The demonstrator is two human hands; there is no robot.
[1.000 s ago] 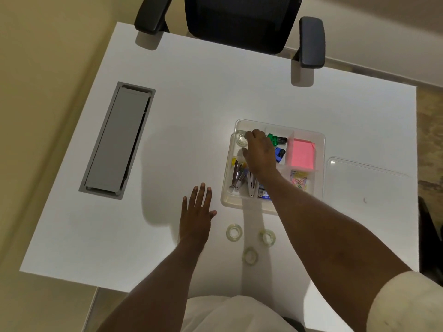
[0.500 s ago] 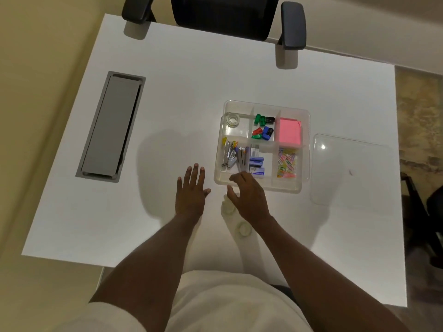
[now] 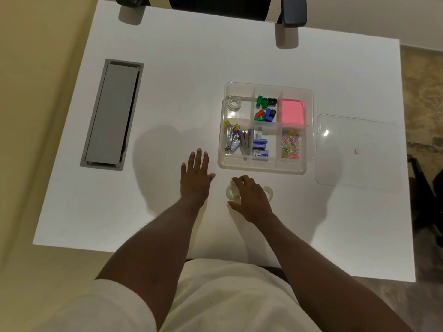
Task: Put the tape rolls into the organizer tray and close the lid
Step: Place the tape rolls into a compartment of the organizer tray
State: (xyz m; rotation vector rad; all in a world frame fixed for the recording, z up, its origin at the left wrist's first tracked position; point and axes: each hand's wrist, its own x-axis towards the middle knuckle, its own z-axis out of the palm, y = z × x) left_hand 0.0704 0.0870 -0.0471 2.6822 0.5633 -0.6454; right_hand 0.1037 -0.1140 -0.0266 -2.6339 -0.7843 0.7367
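The clear organizer tray (image 3: 262, 168) stands open on the white desk, with one tape roll (image 3: 234, 102) in its far-left compartment. Just in front of the tray, my right hand (image 3: 251, 198) rests on the desk, its thumb and fingers closed around a clear tape roll (image 3: 231, 192) that still lies on the surface. A second loose tape roll (image 3: 270, 190) peeks out at the right side of that hand. Any third roll is hidden under the hand. My left hand (image 3: 196, 177) lies flat, fingers spread, left of the rolls. The clear lid (image 3: 359, 161) lies to the right of the tray.
The tray's other compartments hold coloured sharpeners, a pink sticky-note pad (image 3: 293, 112), staplers, staple boxes and paper clips. A grey cable hatch (image 3: 111, 113) is set into the desk at the left. An office chair (image 3: 293, 10) stands at the far edge.
My right hand left a tape roll in the tray's far-left compartment, drew back toward me and came down on a loose roll. My left hand stayed flat.
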